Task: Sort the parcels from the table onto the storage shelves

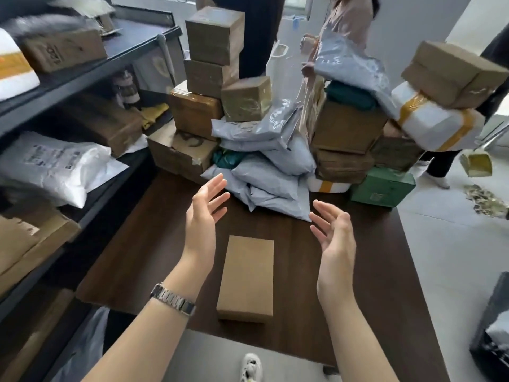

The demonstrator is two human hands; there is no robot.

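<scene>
Parcels heaped on the table, both hands empty above a lone box

Parcels (pixel 264 150) crowd the far end of the dark wooden table (pixel 371 285), up at twelve o'clock from the person: taped brown cartons stacked in a leaning column (pixel 213 51), grey poly mailers (pixel 272 172) slumped in a pile below them, and a green box (pixel 382 187) at about two o'clock near the table's edge. A flat brown box (pixel 246 277) lies alone on the near part of the table, well apart from the heap.

The left hand (pixel 203 219), with a metal watch (pixel 173 299) on its wrist, is spread with fingers loose, palm turned inward, holding nothing. The right hand (pixel 334 232) faces it, fingers likewise uncurled and empty. Both hover above the table, the flat box lying between the two forearms, with neither hand touching it.

At nine o'clock stand the dark storage shelves (pixel 82 70), already carrying a white mailer (pixel 55 166) on a middle level and brown cartons above and below. At one o'clock, a white parcel banded with yellow tape (pixel 438 125) sits high on the heap under another carton (pixel 451 75). Beyond the table other people stand, only partly in view
</scene>
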